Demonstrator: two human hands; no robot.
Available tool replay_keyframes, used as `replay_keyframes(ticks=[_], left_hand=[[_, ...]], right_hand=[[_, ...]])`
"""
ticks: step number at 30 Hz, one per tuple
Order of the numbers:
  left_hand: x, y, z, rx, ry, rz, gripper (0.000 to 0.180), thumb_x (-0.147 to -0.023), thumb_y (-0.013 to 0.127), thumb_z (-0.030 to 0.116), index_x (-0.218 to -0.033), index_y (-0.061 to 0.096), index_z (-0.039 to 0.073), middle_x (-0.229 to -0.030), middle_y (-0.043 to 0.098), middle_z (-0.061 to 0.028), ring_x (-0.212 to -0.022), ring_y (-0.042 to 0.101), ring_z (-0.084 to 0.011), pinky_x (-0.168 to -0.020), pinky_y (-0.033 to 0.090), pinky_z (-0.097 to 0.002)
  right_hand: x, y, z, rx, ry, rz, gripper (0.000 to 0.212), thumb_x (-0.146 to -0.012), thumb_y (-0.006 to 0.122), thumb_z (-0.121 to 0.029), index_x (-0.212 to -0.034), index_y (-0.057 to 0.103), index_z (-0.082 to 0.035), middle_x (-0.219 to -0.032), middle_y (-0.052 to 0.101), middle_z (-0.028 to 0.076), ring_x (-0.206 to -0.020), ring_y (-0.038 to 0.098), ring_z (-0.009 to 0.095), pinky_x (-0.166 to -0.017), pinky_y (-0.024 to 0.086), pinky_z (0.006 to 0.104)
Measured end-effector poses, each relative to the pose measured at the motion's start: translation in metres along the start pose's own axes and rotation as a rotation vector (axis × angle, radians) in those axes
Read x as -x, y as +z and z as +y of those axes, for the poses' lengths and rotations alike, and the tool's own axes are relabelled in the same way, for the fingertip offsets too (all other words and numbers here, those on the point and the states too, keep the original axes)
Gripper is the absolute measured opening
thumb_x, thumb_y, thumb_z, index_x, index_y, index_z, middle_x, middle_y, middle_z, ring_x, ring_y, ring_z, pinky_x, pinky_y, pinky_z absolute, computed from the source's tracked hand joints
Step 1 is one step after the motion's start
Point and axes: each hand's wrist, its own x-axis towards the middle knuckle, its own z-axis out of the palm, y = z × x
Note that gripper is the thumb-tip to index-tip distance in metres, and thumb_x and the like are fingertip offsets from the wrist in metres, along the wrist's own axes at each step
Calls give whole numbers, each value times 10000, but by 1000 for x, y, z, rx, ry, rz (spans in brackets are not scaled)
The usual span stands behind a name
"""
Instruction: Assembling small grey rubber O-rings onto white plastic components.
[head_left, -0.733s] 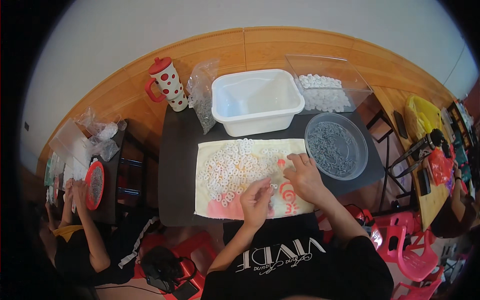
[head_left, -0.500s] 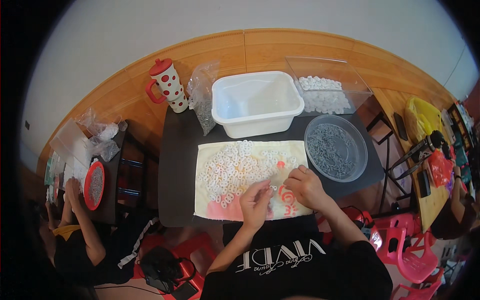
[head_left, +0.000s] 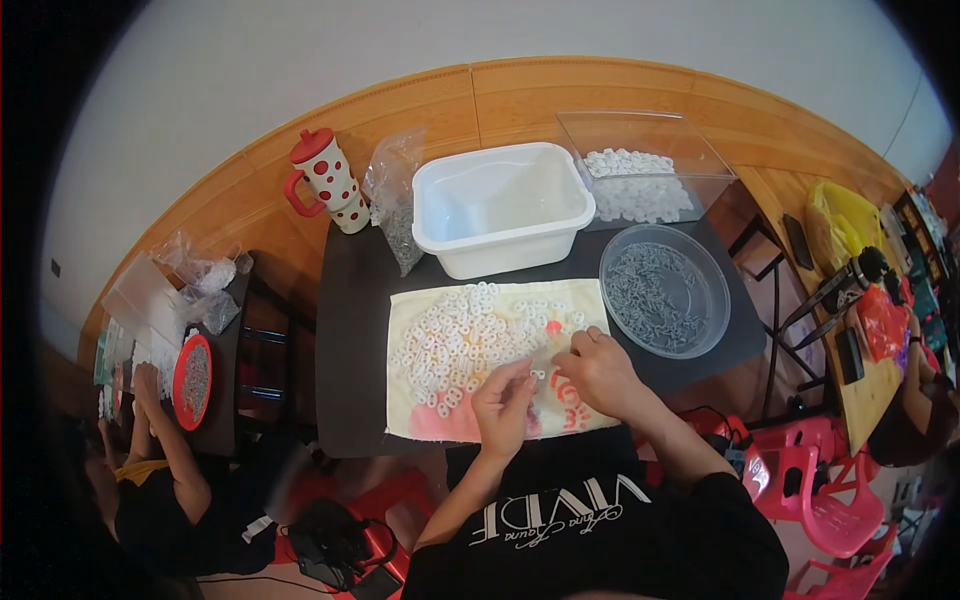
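On a pale yellow cloth [head_left: 590, 300] lies a spread of small white plastic pieces with two round holes [head_left: 460, 335]. Over the cloth's front half, my left hand [head_left: 505, 408] pinches one small white piece [head_left: 538, 374] at its thumb and fingertips. Close beside it on the right is my right hand [head_left: 598, 372], fingers curled and drawn together; what they hold, if anything, is too small to make out. Right of the cloth, a round clear tray [head_left: 722, 300] contains many small grey screw-like pieces [head_left: 650, 290].
Behind the cloth stands a white plastic tub [head_left: 505, 245], with a clear box [head_left: 700, 165] of white pieces to its right. A bag of grey pieces [head_left: 402, 235] and a red-dotted tumbler [head_left: 335, 185] stand left. Another person's arm [head_left: 165, 420] reaches over the left table.
Both hands stay close together over the cloth, with only slight finger movement. The whole view has shifted a little.
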Motion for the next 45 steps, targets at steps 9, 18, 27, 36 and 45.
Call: replay_keyframes(ticks=[9,18,27,36,45], left_hand=[[0,0,0,2,-7,-3,237,-898,629,-22,-1134,643,-27,-900,629,-19,-749,577,-51,-582,446,-173],[0,-2,-1,-22,39,-13,210,-890,635,-24,-1098,654,-36,-904,622,-30,-742,569,-55,-611,450,-177],[-2,0,1,-28,52,-35,243,-876,640,-51,-1117,657,-19,-894,613,-15,-765,568,-57,-657,450,-186],[2,1,-1,24,12,-29,268,-881,635,-54,-1145,651,-9,-911,600,-1,-725,541,-38,-596,425,-169],[1,0,-3,29,21,-28,277,-881,640,-46,-1155,648,-8,-900,602,1,-668,531,-30,-538,412,-171]], right_hand=[[1,8,-3,-403,226,46,128,-771,651,-69,-899,641,-61,-848,566,119,-834,571,332,-708,481,417],[4,-11,-2,-114,-11,-77,220,-666,605,-27,-879,658,-47,-804,537,109,-758,555,335,-690,480,427],[0,12,-13,-1414,639,247,91,-864,666,50,-950,675,19,-854,685,30,-808,633,82,-747,511,219],[1,20,-20,-1223,526,224,98,-878,656,38,-973,664,15,-880,656,18,-815,582,53,-722,467,199],[-2,14,-23,-1126,470,230,93,-858,670,31,-948,678,9,-857,658,23,-786,573,59,-691,451,209]])
